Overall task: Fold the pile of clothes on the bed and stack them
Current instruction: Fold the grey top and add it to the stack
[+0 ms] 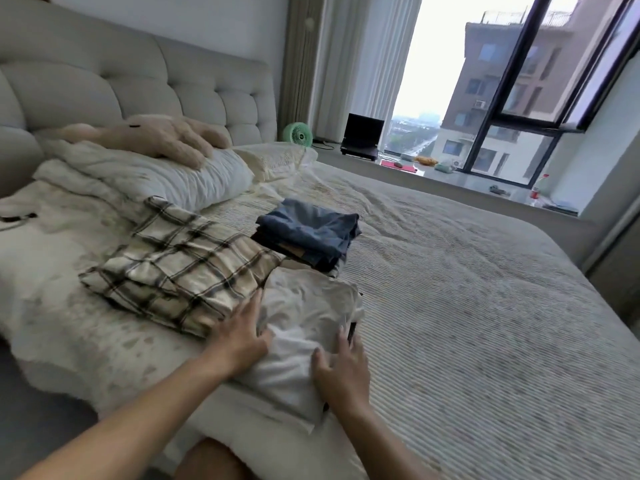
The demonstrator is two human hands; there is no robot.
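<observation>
A white garment (304,317), partly folded, lies on the bed (467,306) in front of me. My left hand (242,336) lies flat on its left side with straight fingers. My right hand (341,368) presses on its right edge with fingers spread; a dark strip shows under its fingertips. Beyond the white garment sits a folded stack of blue jeans (310,233). To the left lies a folded plaid shirt (183,265), beige with dark checks.
White pillows (166,178) and a beige plush toy (162,136) rest against the tufted headboard (138,74). A cream speckled blanket (52,289) covers the bed's left side. On the window ledge stand a green fan (298,135), a laptop (362,138) and a bottle (536,192).
</observation>
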